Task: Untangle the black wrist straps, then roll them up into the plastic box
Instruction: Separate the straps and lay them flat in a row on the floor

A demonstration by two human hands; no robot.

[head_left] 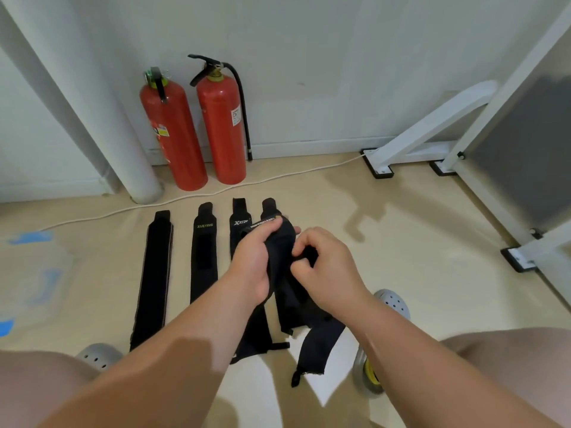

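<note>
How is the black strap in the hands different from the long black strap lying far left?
The held black strap is lifted and bunched; the far-left long black strap lies flat and straight. The left hand and right hand grip the held one; nothing touches the far-left one. Both are black fabric.

Matt black woven cloth straps [153, 273] lie on smooth beige flooring [401, 242] near 2 glossy red metal extinguishers [197, 131].

Beige floor [401, 211], white wall [309, 57] — two red fire extinguishers [221, 134] beside a white pillar [123, 149]; white frame legs [432, 125] at right.
</note>
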